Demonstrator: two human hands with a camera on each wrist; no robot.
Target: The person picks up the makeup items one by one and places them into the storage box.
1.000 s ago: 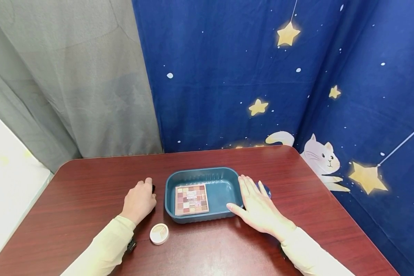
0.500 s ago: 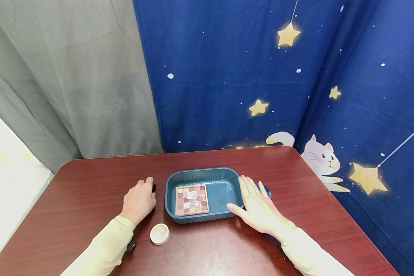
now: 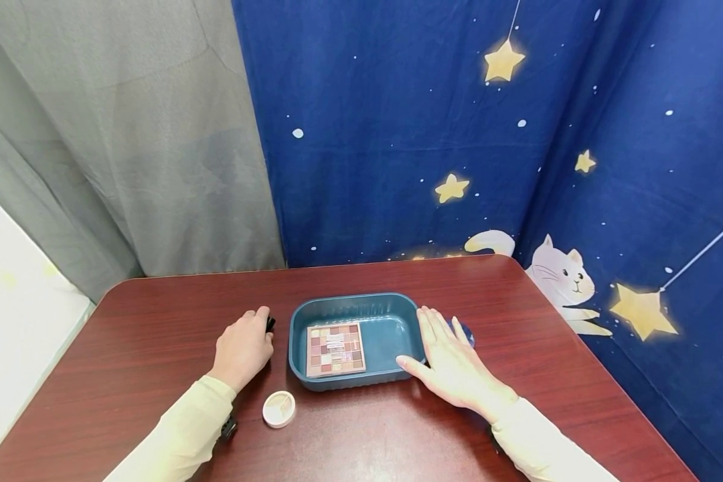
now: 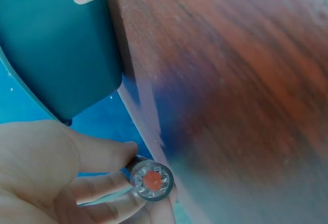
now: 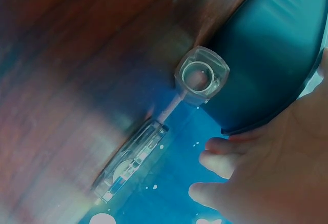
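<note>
My left hand (image 3: 241, 351) pinches a small dark lipstick tube (image 3: 270, 324) just left of a teal basket (image 3: 352, 385). In the left wrist view, the end of the lipstick tube (image 4: 152, 180) is clear and faceted with an orange-red centre; thumb and fingers curl round its side. My right hand (image 3: 454, 365) rests over the basket's right rim, fingers straight and thumb spread along the front edge. Inside the basket, at its left, lies an eyeshadow palette (image 3: 335, 348) with many coloured squares. A round pale compact (image 3: 279, 409) sits on the table near my left forearm.
Beyond my right hand a dark blue round thing (image 3: 468, 333) is partly hidden. The right wrist view has a clear squarish bottle (image 5: 202, 75) beside the basket and a clear flat case (image 5: 130, 160) near it. Curtains hang behind the wooden table (image 3: 156, 321).
My left hand has shifted very slightly, and a little more of the lipstick tube shows past its fingers. The right hand and the basket stay where they were.
</note>
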